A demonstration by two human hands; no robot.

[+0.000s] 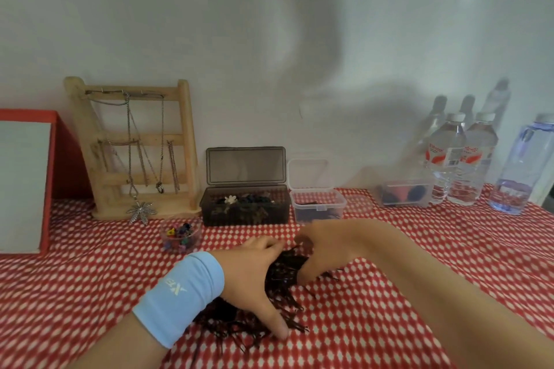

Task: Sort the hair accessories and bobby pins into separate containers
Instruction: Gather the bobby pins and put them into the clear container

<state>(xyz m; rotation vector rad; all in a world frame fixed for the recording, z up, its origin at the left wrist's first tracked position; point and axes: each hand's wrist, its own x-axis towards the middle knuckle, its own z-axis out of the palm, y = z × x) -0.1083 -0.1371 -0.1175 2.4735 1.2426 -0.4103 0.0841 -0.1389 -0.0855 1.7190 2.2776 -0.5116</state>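
While left hand [248, 272] presses pins [284, 277], right hand [326, 249] grips

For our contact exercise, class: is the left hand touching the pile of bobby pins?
Touching. Head view: the left hand lies on the pile of bobby pins, thumb pressed into it.

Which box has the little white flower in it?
The dark box, lid up, beside the wooden stand; the clear box to its right has none.
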